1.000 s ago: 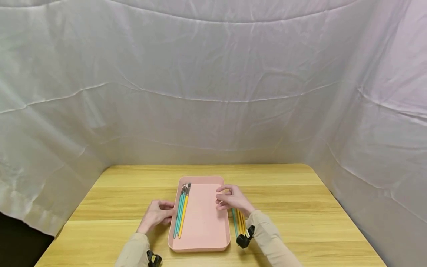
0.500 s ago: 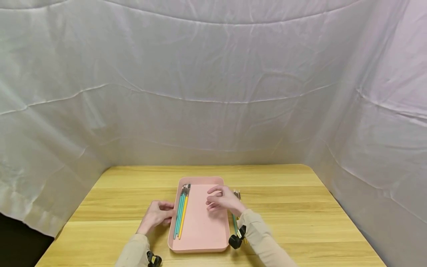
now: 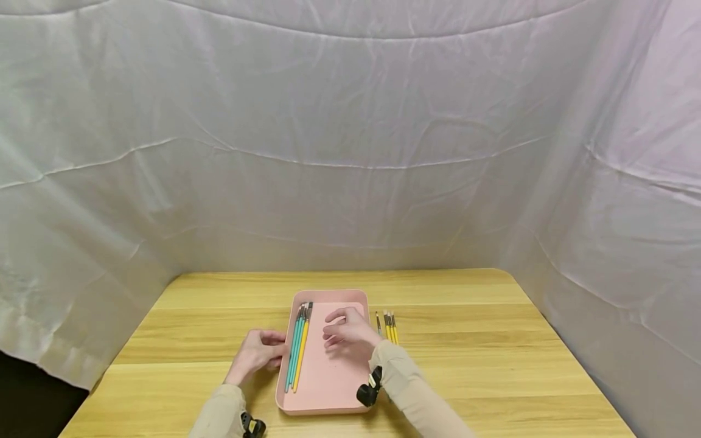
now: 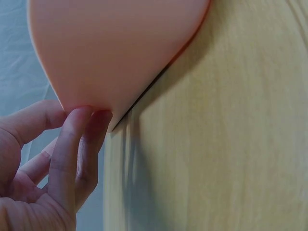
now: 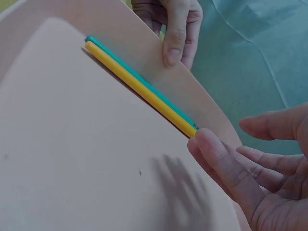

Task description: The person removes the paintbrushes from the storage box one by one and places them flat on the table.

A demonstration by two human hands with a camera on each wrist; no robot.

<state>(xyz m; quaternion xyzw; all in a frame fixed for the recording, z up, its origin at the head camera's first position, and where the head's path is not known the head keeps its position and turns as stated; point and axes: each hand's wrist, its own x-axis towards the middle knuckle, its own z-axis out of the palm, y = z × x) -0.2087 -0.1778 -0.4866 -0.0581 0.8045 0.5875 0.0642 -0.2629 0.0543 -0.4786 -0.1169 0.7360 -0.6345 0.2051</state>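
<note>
A pink tray (image 3: 328, 401) holds several slim paintbrushes (image 3: 298, 350) with teal and yellow handles, lying side by side along its left wall, bristles to the far end. My left hand (image 3: 258, 354) pinches the tray's left rim; in the left wrist view its fingertips (image 4: 79, 111) press on the pink wall. Over the middle of the tray hovers my right hand (image 3: 350, 327), fingers loosely bent and spread, holding nothing. Its fingertips overlap the end of the yellow paintbrush (image 5: 139, 89) in the right wrist view, and its shadow falls on the tray floor.
On the wooden table (image 3: 482, 359), just right of the tray, lie more brushes: several yellow ones (image 3: 390, 328) and one darker brush (image 3: 378, 322) beside them, partly hidden by the right forearm. A grey curtain (image 3: 350, 207) hangs behind and at both sides.
My right hand has moved left, from the tray's right edge to over its middle, uncovering the bristle ends of the brushes on the table. The left hand and tray have stayed put.
</note>
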